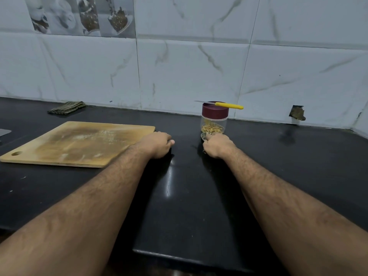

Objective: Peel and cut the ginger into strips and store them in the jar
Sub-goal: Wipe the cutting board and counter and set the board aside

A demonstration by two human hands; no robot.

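At about ten o'clock, against the tiled wall, a folded cloth (66, 107) lies on the black table (199, 196). In front of it, at about nine o'clock, the wooden cutting board (77, 143) lies flat and bare; no ginger, peel or strips show on it, only pale marks on the wood.

The left hand (157, 144) rests on the table touching the board's right corner, fingers curled under. Whether its grip holds anything cannot be told from here.

The right hand (218, 145) rests at about one o'clock of the left, just in front of the jar (214, 120), fingers curled. It appears to touch or pinch something small and pale at the jar's foot; whether that is a dish, peel scraps or only a reflection is not clear, so the state of that grip cannot be told either.

The jar stands upright near the wall at about twelve o'clock, its dark red lid (215, 110) on, and yellowish ginger strips (212, 128) fill the bottom of it. A knife (221, 104) with a yellow handle lies across the lid, blade pointing to nine o'clock.

Judging from this, peeling, cutting and storing look done: the strips are in the closed jar and the knife is put down. At most some tidying near the jar may be left.
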